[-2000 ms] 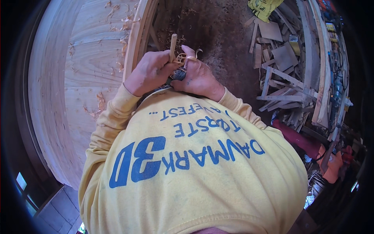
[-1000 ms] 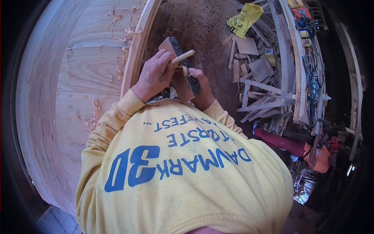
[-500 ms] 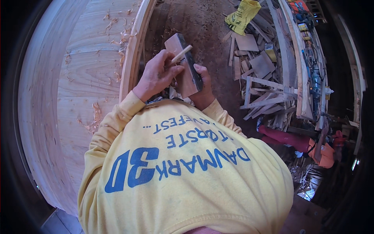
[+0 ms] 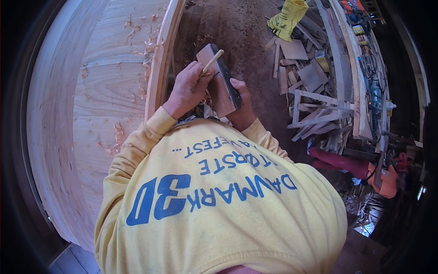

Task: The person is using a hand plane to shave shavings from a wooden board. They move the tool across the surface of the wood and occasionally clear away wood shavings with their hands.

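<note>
My left hand is closed round a thin pale wooden stick, which pokes up from the fingers at a slant. The stick crosses over the sole-like flat face of a wooden hand plane, a reddish-brown block with a dark long side. My right hand grips the plane by its dark side near the lower end, thumb along the edge. Both hands are in front of my chest. Whether the stick touches the plane cannot be told.
To the left lies a broad wooden panel with curled shavings and a raised edge. Offcuts and a yellow bag are heaped at the right, beside a bench with tools. A person in orange is farther right.
The whole view has shifted slightly, so everything sits a little more to the right. My left fingers have curled more tightly round the stick. The right hand keeps its grip on the hand plane.
</note>
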Tool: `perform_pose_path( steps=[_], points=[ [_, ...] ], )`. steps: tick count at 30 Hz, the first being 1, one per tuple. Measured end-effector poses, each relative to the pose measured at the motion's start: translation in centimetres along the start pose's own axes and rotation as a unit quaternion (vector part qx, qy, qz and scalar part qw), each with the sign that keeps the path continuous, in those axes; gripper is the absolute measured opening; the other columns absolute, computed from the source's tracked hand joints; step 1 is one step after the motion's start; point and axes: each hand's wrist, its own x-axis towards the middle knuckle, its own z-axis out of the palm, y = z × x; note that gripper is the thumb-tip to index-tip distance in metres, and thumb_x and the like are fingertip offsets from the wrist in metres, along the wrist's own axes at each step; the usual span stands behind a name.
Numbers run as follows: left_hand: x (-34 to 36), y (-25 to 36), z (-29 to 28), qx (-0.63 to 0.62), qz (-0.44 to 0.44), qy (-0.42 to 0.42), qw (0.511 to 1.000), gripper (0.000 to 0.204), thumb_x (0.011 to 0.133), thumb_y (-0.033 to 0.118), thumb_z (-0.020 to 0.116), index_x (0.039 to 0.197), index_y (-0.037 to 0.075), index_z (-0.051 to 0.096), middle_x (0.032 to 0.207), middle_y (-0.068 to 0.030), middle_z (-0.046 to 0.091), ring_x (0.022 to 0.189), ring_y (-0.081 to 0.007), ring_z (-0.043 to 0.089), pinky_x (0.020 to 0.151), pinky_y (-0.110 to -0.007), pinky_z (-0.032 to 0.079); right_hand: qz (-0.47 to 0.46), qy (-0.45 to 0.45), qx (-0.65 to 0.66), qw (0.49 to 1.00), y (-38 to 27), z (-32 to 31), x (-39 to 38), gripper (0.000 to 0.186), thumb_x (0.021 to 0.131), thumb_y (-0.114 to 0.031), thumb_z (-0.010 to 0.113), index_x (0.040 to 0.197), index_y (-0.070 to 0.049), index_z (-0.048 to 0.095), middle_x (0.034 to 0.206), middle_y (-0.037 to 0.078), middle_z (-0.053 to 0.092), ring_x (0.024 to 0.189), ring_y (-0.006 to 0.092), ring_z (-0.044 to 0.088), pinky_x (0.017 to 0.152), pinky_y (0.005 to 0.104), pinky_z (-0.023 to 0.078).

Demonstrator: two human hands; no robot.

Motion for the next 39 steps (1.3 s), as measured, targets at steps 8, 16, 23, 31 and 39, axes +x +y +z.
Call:
perform_pose_path(
  steps=[8, 16, 23, 31, 39],
  points=[
    [-3.0, -3.9, -0.9, 0.16, -0.04, -0.087, 0.983, 0.023, 0.087, 0.008, 0.083, 0.101, 0.002, 0.066, 0.099, -0.0152, 0.064, 0.098, -0.0375, 0.067, 0.082, -0.046, 0.056, -0.06, -0.013, 0.018, 0.998, -2.9, -5.7, 0.2, 0.059, 0.1, -0.049, 0.059, 0.131, 0.001, 0.062, 0.108, 0.014, 0.072, 0.09, 0.0245, 0.073, 0.079, 0.04, 0.062],
    [-4.8, -2.8, -6.2, 0.24, -0.026, -0.032, 0.97, 0.017, 0.096, 0.017, 0.076, 0.104, 0.007, 0.064, 0.078, -0.0179, 0.061, 0.074, -0.0447, 0.064, 0.066, -0.052, 0.051, -0.035, 0.165, -0.156, 0.973, -3.3, -8.5, -4.2, 0.069, 0.091, -0.051, 0.071, 0.134, 0.002, 0.062, 0.106, 0.011, 0.072, 0.092, 0.024, 0.072, 0.082, 0.0357, 0.06],
    [-7.3, -4.2, -8.8, 0.409, -0.156, 0.052, 0.898, 0.033, 0.098, 0.028, 0.074, 0.122, 0.008, 0.067, 0.098, -0.02, 0.064, 0.096, -0.0421, 0.061, 0.082, -0.053, 0.051, 0.074, 0.13, -0.226, 0.963, 0.3, -6.4, -4.8, 0.066, 0.081, -0.048, 0.076, 0.129, -0.005, 0.063, 0.104, 0.005, 0.062, 0.09, 0.0154, 0.06, 0.078, 0.0306, 0.051],
    [-7.9, -7.0, -15.5, 0.61, -0.223, 0.121, 0.751, 0.057, 0.092, 0.034, 0.078, 0.137, 0.005, 0.06, 0.124, -0.0223, 0.06, 0.116, -0.0446, 0.057, 0.099, -0.059, 0.046, 0.141, 0.114, -0.139, 0.974, 1.0, -6.2, -5.4, 0.033, 0.09, -0.045, 0.077, 0.1, -0.016, 0.066, 0.092, 0.001, 0.062, 0.08, 0.0118, 0.058, 0.071, 0.0296, 0.048],
    [-9.6, -4.4, -5.0, 0.57, -0.172, 0.004, 0.803, 0.077, 0.085, 0.021, 0.08, 0.151, -0.005, 0.049, 0.125, -0.0259, 0.059, 0.111, -0.0454, 0.057, 0.097, -0.057, 0.045, 0.172, 0.137, -0.109, 0.969, 0.8, -5.6, -4.8, 0.055, 0.086, -0.051, 0.078, 0.122, -0.011, 0.067, 0.099, 0.006, 0.066, 0.086, 0.0172, 0.063, 0.075, 0.0349, 0.055]
  ],
)
